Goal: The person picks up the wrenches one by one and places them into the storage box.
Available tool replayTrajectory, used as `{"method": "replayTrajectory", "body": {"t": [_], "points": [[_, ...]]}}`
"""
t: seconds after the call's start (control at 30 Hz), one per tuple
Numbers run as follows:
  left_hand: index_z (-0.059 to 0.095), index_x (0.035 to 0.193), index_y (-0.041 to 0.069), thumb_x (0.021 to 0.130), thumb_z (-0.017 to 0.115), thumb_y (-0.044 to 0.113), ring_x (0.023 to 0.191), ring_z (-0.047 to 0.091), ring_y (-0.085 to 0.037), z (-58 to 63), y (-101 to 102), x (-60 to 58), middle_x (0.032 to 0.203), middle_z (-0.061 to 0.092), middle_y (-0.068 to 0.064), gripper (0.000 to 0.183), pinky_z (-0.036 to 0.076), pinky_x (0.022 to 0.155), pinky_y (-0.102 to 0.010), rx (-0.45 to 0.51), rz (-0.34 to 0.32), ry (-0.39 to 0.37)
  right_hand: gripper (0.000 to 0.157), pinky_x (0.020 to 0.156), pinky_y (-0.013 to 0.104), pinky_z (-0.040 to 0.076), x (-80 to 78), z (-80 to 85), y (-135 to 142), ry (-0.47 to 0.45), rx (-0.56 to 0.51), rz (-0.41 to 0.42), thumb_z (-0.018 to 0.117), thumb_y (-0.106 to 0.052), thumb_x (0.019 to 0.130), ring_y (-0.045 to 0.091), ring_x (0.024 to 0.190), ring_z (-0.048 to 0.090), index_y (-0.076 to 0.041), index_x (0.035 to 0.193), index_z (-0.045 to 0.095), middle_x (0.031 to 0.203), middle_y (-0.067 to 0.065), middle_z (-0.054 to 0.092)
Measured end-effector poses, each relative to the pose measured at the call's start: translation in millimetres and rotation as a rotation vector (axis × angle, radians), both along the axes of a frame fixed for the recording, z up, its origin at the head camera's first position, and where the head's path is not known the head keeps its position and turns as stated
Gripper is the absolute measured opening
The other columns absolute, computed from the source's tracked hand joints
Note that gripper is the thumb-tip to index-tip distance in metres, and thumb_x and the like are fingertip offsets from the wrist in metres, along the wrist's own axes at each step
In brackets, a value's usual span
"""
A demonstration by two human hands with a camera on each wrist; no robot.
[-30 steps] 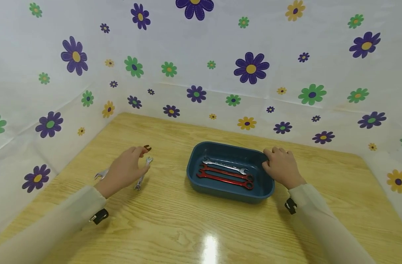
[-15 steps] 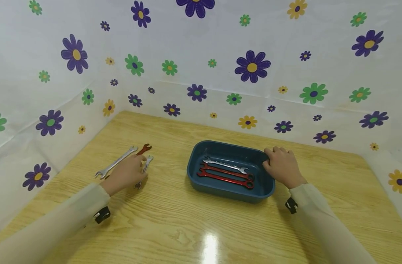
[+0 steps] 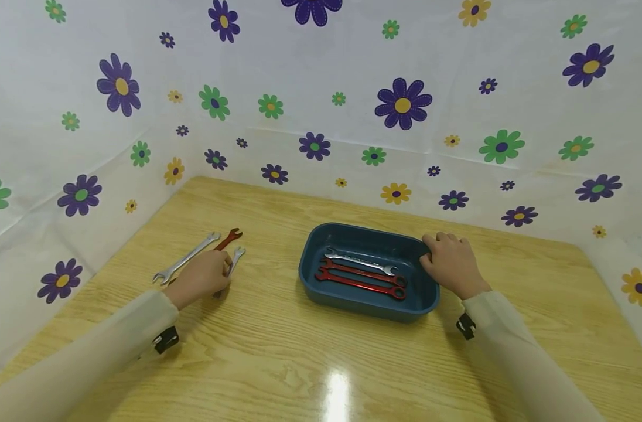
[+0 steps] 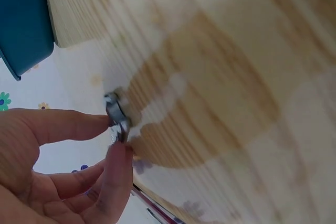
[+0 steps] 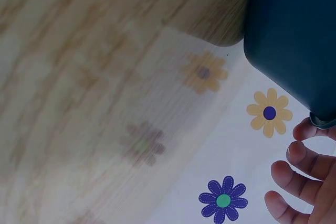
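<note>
My left hand (image 3: pixel 201 276) is at the left of the table, pinching a small silver wrench (image 3: pixel 236 258) between thumb and fingertips. In the left wrist view the wrench (image 4: pixel 116 113) is seen nearly end on, close over the wood. Beside that hand lie a red wrench (image 3: pixel 228 239), partly hidden behind it, and a longer silver open-end wrench (image 3: pixel 188 258). My right hand (image 3: pixel 451 266) grips the right end of a dark blue bin (image 3: pixel 365 308), thumb over the rim. Inside the bin are a silver wrench (image 3: pixel 360 262) and two red wrenches (image 3: pixel 360 285).
The wooden table (image 3: pixel 279 357) meets a white cloth (image 3: pixel 342 76) printed with flowers at its back and sides. Wood surface separates the bin from the wrenches on the left.
My left hand has come down and back from over the wrenches and pinches the small silver one. More of the longer silver and red wrenches shows. The right hand stays on the bin.
</note>
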State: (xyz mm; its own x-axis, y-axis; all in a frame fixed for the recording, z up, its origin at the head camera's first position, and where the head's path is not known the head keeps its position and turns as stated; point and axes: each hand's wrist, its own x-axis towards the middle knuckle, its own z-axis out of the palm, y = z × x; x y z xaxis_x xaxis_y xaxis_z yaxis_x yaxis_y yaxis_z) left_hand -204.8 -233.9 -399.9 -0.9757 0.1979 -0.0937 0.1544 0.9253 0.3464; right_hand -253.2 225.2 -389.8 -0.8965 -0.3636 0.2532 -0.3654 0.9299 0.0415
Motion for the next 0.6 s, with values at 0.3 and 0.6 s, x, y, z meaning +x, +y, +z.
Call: {"method": "replayTrajectory", "body": {"t": [0.3, 0.6], "points": [[0.064, 0.105, -0.01, 0.077, 0.054, -0.009, 0.085, 0.065, -0.029, 2.0, -4.3, -0.3, 0.094, 0.07, -0.021, 0.03, 0.052, 0.071, -0.038, -0.013, -0.007, 0.013, 0.013, 0.059, 0.041, 0.038, 0.1, 0.9, 0.1, -0.007, 0.0, -0.001, 0.048, -0.016, 0.083, 0.026, 0.065, 0.048, -0.006, 0.087, 0.056, 0.071, 0.01, 0.051], [0.064, 0.105, -0.008, 0.079, 0.056, -0.005, 0.089, 0.066, -0.036, 2.3, -10.1, 2.1, 0.093, 0.07, -0.02, 0.028, 0.052, 0.069, -0.041, -0.036, -0.015, 0.07, 0.015, 0.06, 0.042, 0.039, -0.5, 1.3, -0.2, -0.021, 0.0, -0.009, 0.048, -0.016, 0.084, 0.026, 0.065, 0.048, -0.005, 0.089, 0.057, 0.073, 0.01, 0.052]]}}
